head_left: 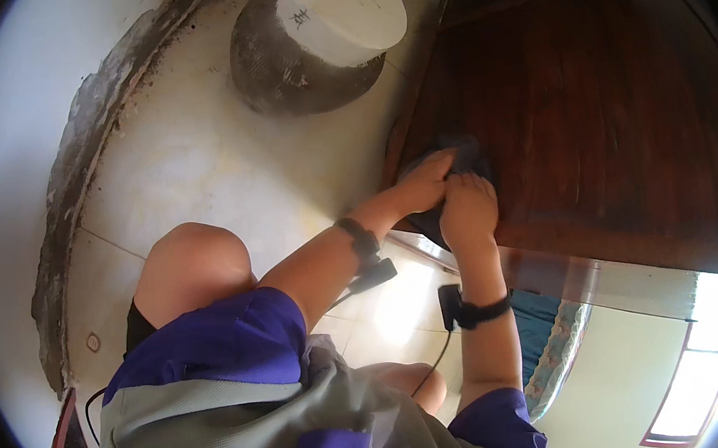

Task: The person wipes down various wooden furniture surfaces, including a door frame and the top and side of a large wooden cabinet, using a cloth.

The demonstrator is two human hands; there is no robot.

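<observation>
A dark, bunched cloth [429, 224], partly blurred, lies against the lower left corner of a brown wooden panel [592, 112]. My left hand [426, 184] grips it from the left, fingers toward the panel. Right beside it, my right hand [469, 208] presses on the same cloth with its fingers close together. Both hands nearly touch each other, and they cover much of the cloth. Black bands with small boxes circle my left wrist [359, 240] and right wrist [484, 312].
A dark round pot [300, 77] with a white round top [345, 11] stands on the pale tiled floor [186, 163]. Along the left wall runs a rough grey strip [74, 175]. A teal curtain [538, 328] and a bright window [697, 363] show at lower right.
</observation>
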